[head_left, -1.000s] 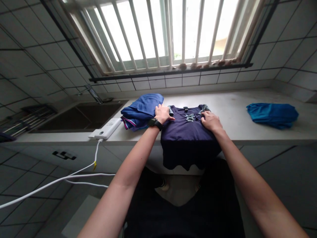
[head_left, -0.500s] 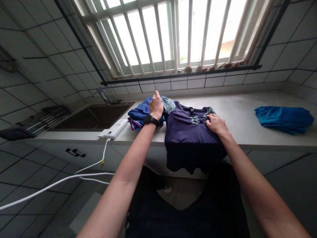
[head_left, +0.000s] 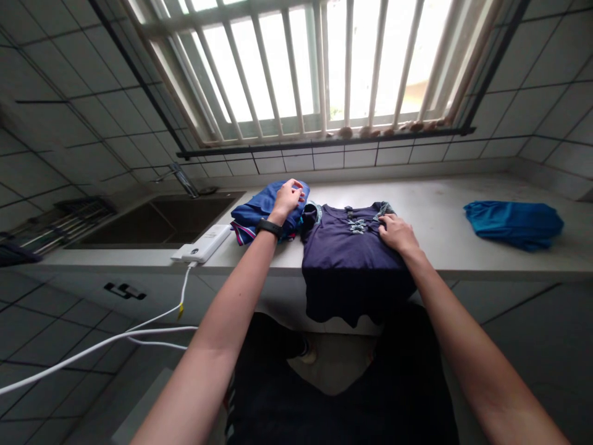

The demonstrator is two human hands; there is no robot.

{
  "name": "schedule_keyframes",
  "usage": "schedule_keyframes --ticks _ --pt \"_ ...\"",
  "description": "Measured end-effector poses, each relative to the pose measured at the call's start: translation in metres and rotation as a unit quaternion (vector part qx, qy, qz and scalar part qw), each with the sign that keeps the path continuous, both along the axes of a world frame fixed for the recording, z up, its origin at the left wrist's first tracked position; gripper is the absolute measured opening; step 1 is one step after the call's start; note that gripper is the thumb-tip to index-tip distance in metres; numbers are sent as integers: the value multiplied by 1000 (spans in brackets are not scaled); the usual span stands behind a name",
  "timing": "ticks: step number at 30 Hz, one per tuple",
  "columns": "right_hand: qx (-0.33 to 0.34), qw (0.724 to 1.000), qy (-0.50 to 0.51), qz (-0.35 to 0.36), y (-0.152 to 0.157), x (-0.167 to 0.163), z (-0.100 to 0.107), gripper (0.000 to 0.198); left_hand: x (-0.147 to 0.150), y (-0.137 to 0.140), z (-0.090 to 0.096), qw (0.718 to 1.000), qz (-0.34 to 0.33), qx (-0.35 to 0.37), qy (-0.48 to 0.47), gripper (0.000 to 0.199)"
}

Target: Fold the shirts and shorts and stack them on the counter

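A dark purple top [head_left: 349, 253] with a patterned shoulder trim and a knotted ornament at the neckline lies on the counter, its lower part hanging over the front edge. My right hand [head_left: 399, 233] rests at the top's right shoulder, with fingertips and thumb closed on the fabric there. My left hand [head_left: 288, 199], wearing a black wristband, is above a bundled blue garment [head_left: 259, 207] with striped trim, left of the top. Its fingers are loosely curled and apart, with nothing visible between them.
A folded teal-blue cloth [head_left: 514, 224] lies on the right of the white counter [head_left: 440, 204]. On the left are a sink [head_left: 157, 219] with a tap [head_left: 184, 180] and a white power bank [head_left: 204, 244] with a cable [head_left: 185, 290]. A barred window [head_left: 301, 74] is behind.
My left hand has let go of the top's left sleeve, which now lies tucked in beside the shoulder. My right hand stays on the other shoulder. The view has shifted slightly.
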State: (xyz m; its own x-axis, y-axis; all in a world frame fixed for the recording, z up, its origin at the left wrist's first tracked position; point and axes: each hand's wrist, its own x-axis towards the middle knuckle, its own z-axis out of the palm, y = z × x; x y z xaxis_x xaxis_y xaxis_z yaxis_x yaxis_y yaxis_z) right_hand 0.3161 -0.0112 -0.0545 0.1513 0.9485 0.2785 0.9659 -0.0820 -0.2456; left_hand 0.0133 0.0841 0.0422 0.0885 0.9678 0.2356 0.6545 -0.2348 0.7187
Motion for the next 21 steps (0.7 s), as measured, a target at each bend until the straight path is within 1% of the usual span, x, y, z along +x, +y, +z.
schedule_keyframes --ticks 1,3,5,7,9,11,14,15,16,17,18,20,21 --pt "1 1000 0 0 -1 -1 1 46 -1 1 0 999 -14 -5 29 26" --pt "3 1000 1 -2 -2 -2 2 46 -1 -1 -1 993 -36 -10 114 40" --pt "3 1000 3 -3 -3 -2 2 46 5 -7 -4 974 -37 -7 223 50" --pt "2 1000 6 -2 -3 -3 3 46 15 -15 -8 950 -23 -1 310 48" --pt "1 1000 8 -2 -3 -3 3 46 25 -23 -11 941 -10 11 338 46" --pt "-4 1000 11 -6 -3 -3 3 46 30 -27 -12 948 19 45 313 52" --pt "-11 1000 15 -7 -3 -3 4 47 25 -24 -11 963 91 102 231 54" --pt "-11 1000 16 -6 -3 -3 4 47 21 -21 -10 967 103 107 206 54" --pt "-11 1000 17 -5 -2 -3 5 47 16 -17 -9 972 103 103 184 55" --pt "-11 1000 18 -4 -2 -3 5 46 10 -13 -8 979 87 91 160 57" --pt "-12 1000 19 -5 -2 -3 5 46 5 -9 -8 987 57 73 134 59" --pt "-13 1000 21 -4 -2 -4 5 46 -4 -2 -7 997 -30 25 61 58" --pt "-14 1000 22 -3 -1 -4 5 47 -8 1 -7 998 -68 1 13 55"
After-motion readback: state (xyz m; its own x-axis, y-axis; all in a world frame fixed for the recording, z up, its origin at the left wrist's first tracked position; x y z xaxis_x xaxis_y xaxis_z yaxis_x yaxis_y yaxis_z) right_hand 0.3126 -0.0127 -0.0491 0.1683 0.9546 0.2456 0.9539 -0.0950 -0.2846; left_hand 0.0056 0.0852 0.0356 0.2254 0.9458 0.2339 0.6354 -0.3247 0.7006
